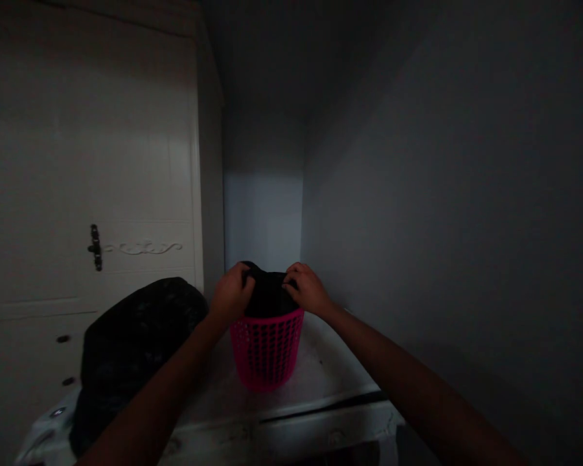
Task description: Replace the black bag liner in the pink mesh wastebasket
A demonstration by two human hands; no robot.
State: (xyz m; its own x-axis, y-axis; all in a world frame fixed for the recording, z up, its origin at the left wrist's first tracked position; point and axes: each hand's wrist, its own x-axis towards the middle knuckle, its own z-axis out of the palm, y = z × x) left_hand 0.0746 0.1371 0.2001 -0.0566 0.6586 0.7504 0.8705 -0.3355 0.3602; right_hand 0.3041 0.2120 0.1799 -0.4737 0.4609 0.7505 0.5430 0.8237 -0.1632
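Left grip (233, 292) and right grip (308, 287) pinch black lining (269, 296) above the pink basket (272, 320).

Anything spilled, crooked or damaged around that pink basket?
Nothing looks spilled, and the basket stands upright. One oddity: a dark gap under the front edge of the table, toward the right. Perhaps a part sits loose; too dim to tell.

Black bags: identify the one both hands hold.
The black bag inside the pink basket: the left hand and right hand grip its upper edge. The bulging black bag at left stands outside the basket, in neither hand.
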